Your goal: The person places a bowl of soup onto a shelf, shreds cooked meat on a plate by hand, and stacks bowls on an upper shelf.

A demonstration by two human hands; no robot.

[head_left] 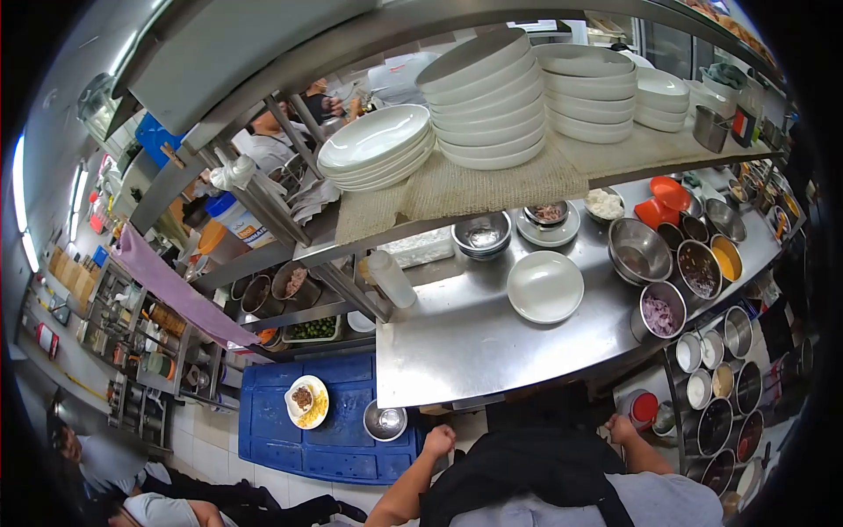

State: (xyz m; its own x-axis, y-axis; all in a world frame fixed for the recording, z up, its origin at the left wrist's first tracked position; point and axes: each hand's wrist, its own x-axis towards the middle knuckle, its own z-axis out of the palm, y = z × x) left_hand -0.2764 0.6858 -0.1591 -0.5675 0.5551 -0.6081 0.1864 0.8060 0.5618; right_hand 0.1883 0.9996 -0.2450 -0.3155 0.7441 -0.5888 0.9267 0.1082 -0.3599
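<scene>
My left hand (439,441) is curled into a loose fist at my side, with nothing seen in it. Nearest to it is a small steel bowl (386,421) on a blue chest-like surface (272,430). My right hand (621,429) is also closed, low by the counter's front, and shows nothing in its fingers. A red-lidded container (644,407) is close to that hand. Before me, on the steel counter (457,351), lies a bare white plate (545,287). A plate (316,418) with yellow shreds and a small dish of brown food rests on the blue surface.
Stacked white bowls (492,105) and plates (376,140) crowd the shelf above the counter. Steel bowls (639,249) and a pot of chopped purple onion (661,314) stand at right. A squeeze bottle (391,279) is by the shelf post. People (167,492) are at lower left.
</scene>
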